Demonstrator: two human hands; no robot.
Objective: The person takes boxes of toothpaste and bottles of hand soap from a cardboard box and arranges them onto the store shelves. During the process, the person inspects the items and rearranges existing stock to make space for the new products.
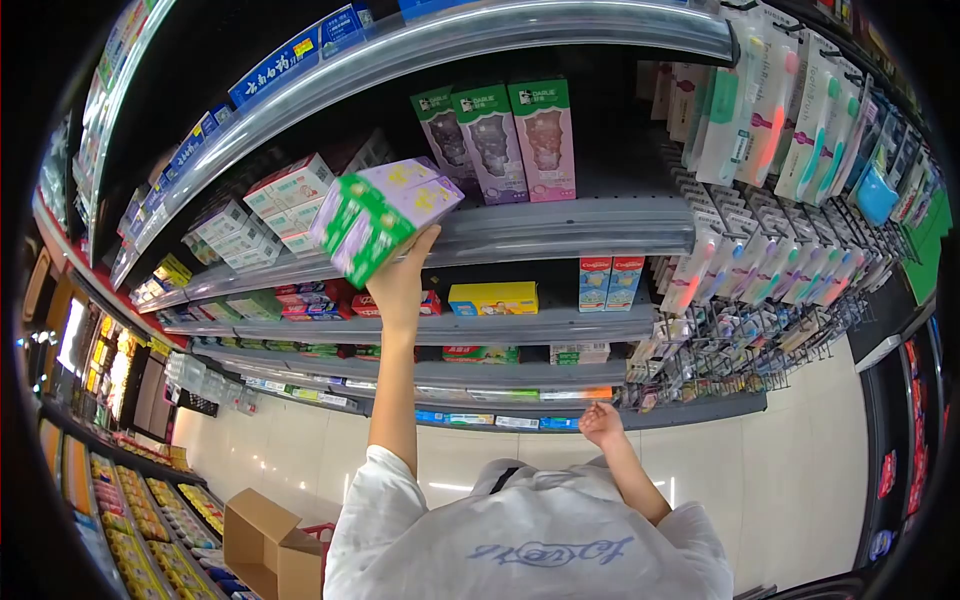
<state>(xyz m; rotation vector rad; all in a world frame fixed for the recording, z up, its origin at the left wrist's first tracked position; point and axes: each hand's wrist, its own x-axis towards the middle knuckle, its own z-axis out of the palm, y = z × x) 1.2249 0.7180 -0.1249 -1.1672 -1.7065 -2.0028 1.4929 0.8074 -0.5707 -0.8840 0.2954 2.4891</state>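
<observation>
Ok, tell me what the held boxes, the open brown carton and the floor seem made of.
Held boxes: likely thin printed card, perhaps slightly glossy, by their flat faces and crisp edges. Brown carton: probably matte cardboard, by its plain folded flaps. Floor: glossy tile, perhaps ceramic, by its joints and reflections.

Boxes point(388, 215) in left hand point(405, 275); shelves point(570, 230) ahead

Curving across the top of the frame as a shelf point(560, 40), carrying blue boxes point(298, 56) at upper left. Running beneath as a second shelf point(590, 228), bearing three tall boxes point(494, 140) upright at upper centre. Holding, on a third shelf point(550, 327), a yellow box point(493, 298) mid-frame and two Colgate boxes point(610, 284) standing right of centre.
</observation>
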